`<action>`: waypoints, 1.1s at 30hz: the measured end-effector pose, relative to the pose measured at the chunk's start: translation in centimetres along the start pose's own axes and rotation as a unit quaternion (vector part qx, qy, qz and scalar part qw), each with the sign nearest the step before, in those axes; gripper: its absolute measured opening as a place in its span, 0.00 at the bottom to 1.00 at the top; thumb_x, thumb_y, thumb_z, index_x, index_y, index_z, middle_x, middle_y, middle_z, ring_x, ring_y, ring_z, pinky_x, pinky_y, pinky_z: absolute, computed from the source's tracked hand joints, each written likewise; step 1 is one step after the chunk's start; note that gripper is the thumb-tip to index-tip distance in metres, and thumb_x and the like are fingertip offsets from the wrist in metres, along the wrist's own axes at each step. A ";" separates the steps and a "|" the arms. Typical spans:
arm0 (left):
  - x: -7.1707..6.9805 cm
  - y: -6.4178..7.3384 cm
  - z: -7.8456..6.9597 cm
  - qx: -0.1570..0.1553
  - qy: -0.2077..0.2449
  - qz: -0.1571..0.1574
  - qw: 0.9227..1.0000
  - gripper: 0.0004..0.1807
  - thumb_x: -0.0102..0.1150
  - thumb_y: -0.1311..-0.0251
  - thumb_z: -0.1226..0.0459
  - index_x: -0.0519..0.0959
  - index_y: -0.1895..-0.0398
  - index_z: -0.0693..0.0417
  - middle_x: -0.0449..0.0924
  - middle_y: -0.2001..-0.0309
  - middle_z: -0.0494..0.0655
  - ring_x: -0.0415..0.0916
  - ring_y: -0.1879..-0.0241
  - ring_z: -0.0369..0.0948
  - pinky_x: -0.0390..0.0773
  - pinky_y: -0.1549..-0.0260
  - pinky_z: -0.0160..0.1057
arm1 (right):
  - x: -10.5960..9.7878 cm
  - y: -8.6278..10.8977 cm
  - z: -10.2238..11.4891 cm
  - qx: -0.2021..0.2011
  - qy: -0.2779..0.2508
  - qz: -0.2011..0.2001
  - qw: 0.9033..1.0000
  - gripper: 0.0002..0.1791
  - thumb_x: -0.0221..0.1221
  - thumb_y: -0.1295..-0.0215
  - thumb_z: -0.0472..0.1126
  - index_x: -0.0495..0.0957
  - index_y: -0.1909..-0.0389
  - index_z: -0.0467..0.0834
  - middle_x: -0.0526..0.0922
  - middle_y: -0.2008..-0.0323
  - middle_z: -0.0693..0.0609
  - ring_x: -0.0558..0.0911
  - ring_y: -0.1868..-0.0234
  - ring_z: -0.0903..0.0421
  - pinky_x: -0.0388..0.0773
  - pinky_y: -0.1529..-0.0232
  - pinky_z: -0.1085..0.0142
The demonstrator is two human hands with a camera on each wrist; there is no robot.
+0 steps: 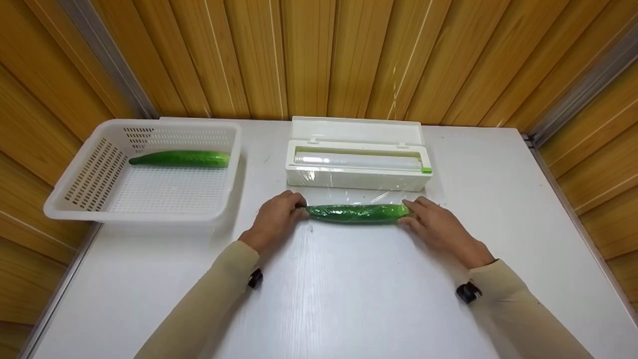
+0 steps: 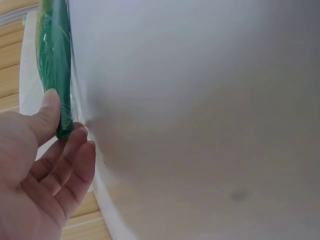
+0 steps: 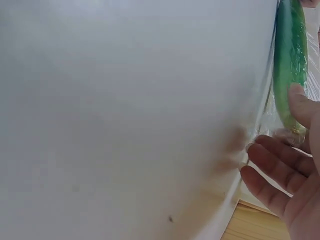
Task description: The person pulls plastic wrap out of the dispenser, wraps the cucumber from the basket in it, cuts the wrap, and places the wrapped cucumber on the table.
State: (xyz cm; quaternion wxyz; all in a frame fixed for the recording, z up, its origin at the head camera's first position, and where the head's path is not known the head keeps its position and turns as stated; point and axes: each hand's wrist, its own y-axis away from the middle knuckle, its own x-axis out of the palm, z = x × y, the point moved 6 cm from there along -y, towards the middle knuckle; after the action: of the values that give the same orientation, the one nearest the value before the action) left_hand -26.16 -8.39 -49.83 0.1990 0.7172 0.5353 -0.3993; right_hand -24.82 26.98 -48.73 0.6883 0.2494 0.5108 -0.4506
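A cucumber [image 1: 356,213] lies crosswise before me with clear cling film [image 3: 302,55] around it. At its dark left end, my left hand [image 1: 278,219] pinches it; the left wrist view has the thumb on top and the fingers curled beneath. My right hand [image 1: 443,229] holds the paler right end, thumb on the cucumber in the right wrist view. A sheet of film runs from the cucumber back to the white dispenser box [image 1: 356,178], which has its lid [image 1: 356,130] raised and a film roll [image 1: 356,160] inside.
To the left stands a white plastic basket [image 1: 219,217] with slotted walls, and another cucumber [image 1: 179,158] lies inside it. A green slider [image 1: 426,170] sits at the box's right front edge. Wood-patterned walls [image 1: 309,60] border the white table [image 1: 349,299] at the back and sides.
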 end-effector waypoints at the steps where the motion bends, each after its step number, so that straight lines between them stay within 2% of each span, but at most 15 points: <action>1: 0.0 0.0 0.0 0.001 -0.003 0.000 1.000 0.11 0.71 0.33 0.59 0.86 0.54 0.55 0.80 0.57 0.46 0.81 0.56 0.47 0.80 0.51 0.49 | -0.1 0.0 0.1 -0.010 -0.002 -0.016 1.000 0.30 0.66 0.24 0.48 0.76 0.30 0.34 0.80 0.49 0.45 0.80 0.57 0.50 0.81 0.53 0.48; 6: 0.0 -0.1 0.1 -0.003 -0.004 0.006 1.000 0.11 0.69 0.31 0.58 0.88 0.54 0.54 0.75 0.57 0.44 0.79 0.59 0.46 0.80 0.52 0.48 | -0.8 0.2 0.8 -0.084 0.005 -0.106 0.991 0.33 0.74 0.34 0.40 0.75 0.31 0.33 0.82 0.47 0.42 0.86 0.62 0.51 0.85 0.61 0.51; 10: 0.0 -0.2 0.0 -0.001 -0.008 0.010 1.000 0.11 0.67 0.29 0.59 0.88 0.51 0.56 0.76 0.56 0.45 0.79 0.58 0.46 0.80 0.51 0.47 | -1.0 0.2 0.7 -0.099 0.005 -0.136 0.986 0.32 0.74 0.35 0.37 0.76 0.33 0.34 0.82 0.45 0.41 0.87 0.64 0.51 0.86 0.63 0.52; 12: 0.0 -0.3 -0.1 0.008 -0.011 0.004 1.000 0.13 0.67 0.29 0.59 0.86 0.48 0.57 0.78 0.54 0.47 0.80 0.56 0.46 0.80 0.50 0.47 | -1.0 0.3 0.5 -0.089 -0.004 -0.133 0.987 0.27 0.74 0.34 0.36 0.78 0.36 0.35 0.83 0.47 0.42 0.86 0.64 0.51 0.86 0.63 0.52; 15: -0.2 -0.3 -0.2 0.015 -0.009 -0.008 1.000 0.14 0.68 0.29 0.61 0.83 0.46 0.58 0.80 0.51 0.48 0.82 0.53 0.46 0.80 0.48 0.47 | -0.7 0.3 0.0 -0.050 -0.023 -0.106 0.993 0.21 0.71 0.30 0.37 0.80 0.39 0.38 0.83 0.51 0.47 0.84 0.63 0.53 0.83 0.62 0.52; 20: -0.2 -0.2 -0.3 0.009 -0.015 -0.012 1.000 0.09 0.66 0.26 0.62 0.82 0.50 0.55 0.81 0.50 0.45 0.82 0.49 0.44 0.80 0.47 0.47 | -0.1 0.1 -0.6 0.017 -0.040 -0.055 0.998 0.23 0.66 0.25 0.40 0.77 0.33 0.39 0.83 0.51 0.47 0.80 0.61 0.52 0.78 0.57 0.50; 24: -0.2 -0.3 -0.3 -0.005 -0.014 -0.006 1.000 0.10 0.69 0.29 0.61 0.84 0.50 0.54 0.80 0.51 0.43 0.82 0.54 0.44 0.80 0.50 0.46 | -0.1 0.0 -0.8 0.034 -0.049 -0.043 0.997 0.23 0.65 0.24 0.38 0.76 0.32 0.38 0.83 0.51 0.46 0.81 0.59 0.50 0.78 0.55 0.50; 27: -0.2 -0.4 -0.1 -0.012 -0.014 -0.007 1.000 0.12 0.72 0.32 0.65 0.85 0.48 0.55 0.80 0.50 0.44 0.82 0.58 0.45 0.81 0.54 0.46 | -0.1 -0.1 -1.0 0.046 -0.061 -0.044 0.996 0.20 0.64 0.23 0.38 0.78 0.34 0.39 0.83 0.51 0.46 0.82 0.57 0.50 0.79 0.54 0.50; 33: -0.7 -0.6 0.0 0.003 -0.031 -0.042 0.999 0.12 0.71 0.33 0.70 0.89 0.47 0.55 0.80 0.51 0.49 0.83 0.55 0.47 0.82 0.53 0.46 | 0.2 -0.4 -1.3 0.069 -0.085 -0.042 0.993 0.17 0.63 0.23 0.37 0.79 0.37 0.40 0.83 0.49 0.46 0.82 0.56 0.49 0.79 0.53 0.50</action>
State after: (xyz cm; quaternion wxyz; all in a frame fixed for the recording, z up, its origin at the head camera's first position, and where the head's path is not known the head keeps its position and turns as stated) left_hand -26.79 -8.58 -49.24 0.1965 0.6822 0.5573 -0.4307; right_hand -25.77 27.74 -49.27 0.6908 0.2351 0.4287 -0.5327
